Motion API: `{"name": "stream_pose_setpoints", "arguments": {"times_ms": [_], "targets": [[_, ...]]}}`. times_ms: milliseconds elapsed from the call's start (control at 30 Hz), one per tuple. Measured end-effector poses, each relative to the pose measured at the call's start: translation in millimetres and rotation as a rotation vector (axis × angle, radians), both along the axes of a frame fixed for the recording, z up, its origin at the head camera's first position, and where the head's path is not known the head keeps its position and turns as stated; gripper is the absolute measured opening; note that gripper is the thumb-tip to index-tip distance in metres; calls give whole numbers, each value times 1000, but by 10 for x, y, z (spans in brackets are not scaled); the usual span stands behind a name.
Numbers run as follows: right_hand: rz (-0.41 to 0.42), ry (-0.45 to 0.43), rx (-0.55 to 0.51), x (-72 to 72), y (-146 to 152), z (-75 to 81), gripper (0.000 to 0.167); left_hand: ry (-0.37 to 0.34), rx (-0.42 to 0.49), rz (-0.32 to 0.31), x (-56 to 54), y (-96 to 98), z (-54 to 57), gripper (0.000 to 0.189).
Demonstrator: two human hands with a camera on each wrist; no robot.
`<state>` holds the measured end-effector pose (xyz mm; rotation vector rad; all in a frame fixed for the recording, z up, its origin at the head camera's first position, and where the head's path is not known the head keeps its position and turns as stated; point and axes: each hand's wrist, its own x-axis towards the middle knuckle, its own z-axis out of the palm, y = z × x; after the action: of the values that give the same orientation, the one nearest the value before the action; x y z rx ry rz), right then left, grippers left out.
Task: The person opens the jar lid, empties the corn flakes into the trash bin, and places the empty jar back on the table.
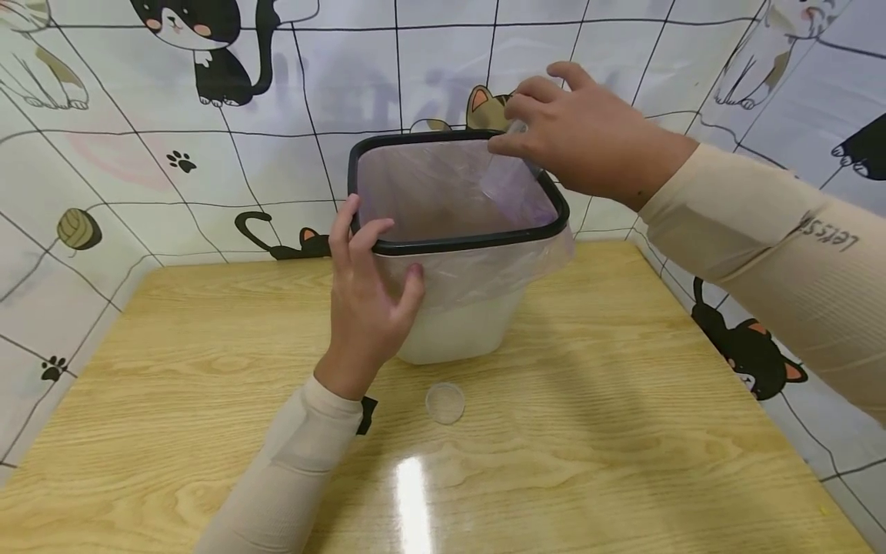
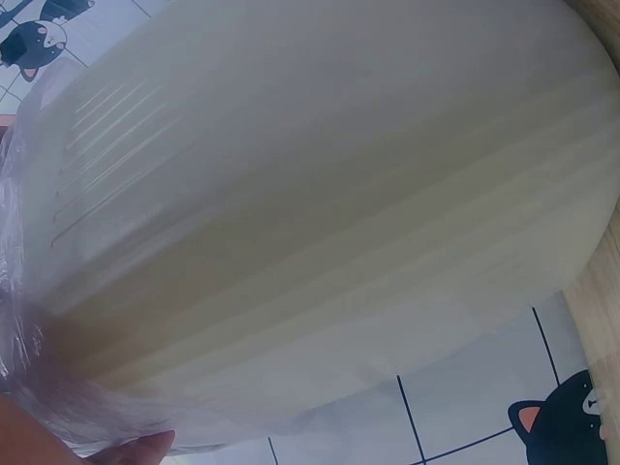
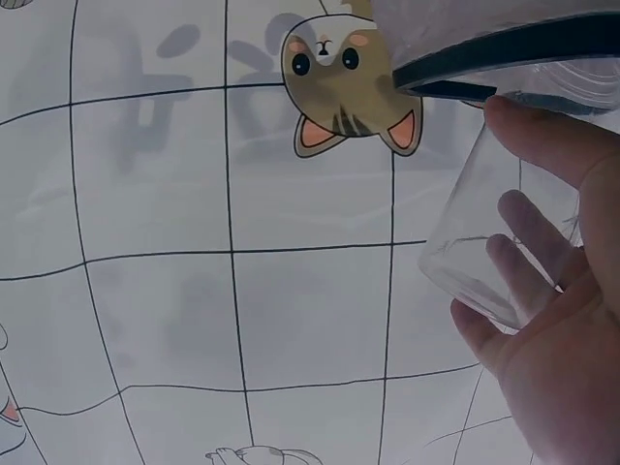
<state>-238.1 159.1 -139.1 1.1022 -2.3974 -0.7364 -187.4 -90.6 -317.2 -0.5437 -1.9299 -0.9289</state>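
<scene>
Head view, starting at the near edge: on the bench (image 1: pixel 609 462) sits a clear round disc (image 1: pixel 445 403), lying flat just in front of the bin. Looks like thin plastic, so I'd call it light and a pain to pick up flat; pinch it by the edge.

Next back is the bin (image 1: pixel 464 331), pale plastic with a liner bag (image 1: pixel 477 277) folded out under its black rim (image 1: pixel 457 242). The left hand (image 1: pixel 370 308) grips the near left corner, fingers up over the rim, thumb on the outside. Good spot IMO: the rim seems like the stiff bit, while the loose film probably slides under your fingers. My guess is the whole bin is light enough to tip.

Farther back and right, the right hand (image 1: pixel 574 127) holds a clear cup (image 3: pixel 460 252) between thumb and fingers, tilted at the right side of the bin's opening. Probably thin, smooth plastic: next to no weight, but slippery, and it might dent if squeezed. I'd hold it lightly round the sides. Can't tell if anything's in it.

Behind everything hangs a cat-print sheet (image 1: pixel 360 85).
</scene>
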Motion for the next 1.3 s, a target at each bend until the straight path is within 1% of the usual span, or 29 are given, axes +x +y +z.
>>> {"name": "stream_pose_setpoints", "arguments": {"times_ms": [67, 233, 367, 500, 700, 833, 1100, 1300], "targets": [[9, 6, 4, -10, -1, -16, 61, 0, 4, -3, 2, 2, -4, 48], [3, -10, -16, -18, 43, -49, 60, -4, 11, -13, 13, 12, -3, 48], [23, -15, -30, -28, 40, -56, 61, -12, 11, -9, 24, 10, -5, 48], [28, -2, -20, -25, 9, -54, 63, -14, 6, -6, 25, 7, -16, 48], [40, 26, 11, -18, 5, -68, 61, -5, 3, -3, 19, 4, -10, 47], [31, 43, 31, -14, 23, -71, 61, 8, 8, 2, 15, 3, -11, 47], [54, 37, 1, 15, 3, -53, 61, 15, 11, 1, 18, -3, -20, 47], [20, 31, 24, 39, 5, -69, 61, 10, 12, -12, 13, 15, -23, 46]]}}
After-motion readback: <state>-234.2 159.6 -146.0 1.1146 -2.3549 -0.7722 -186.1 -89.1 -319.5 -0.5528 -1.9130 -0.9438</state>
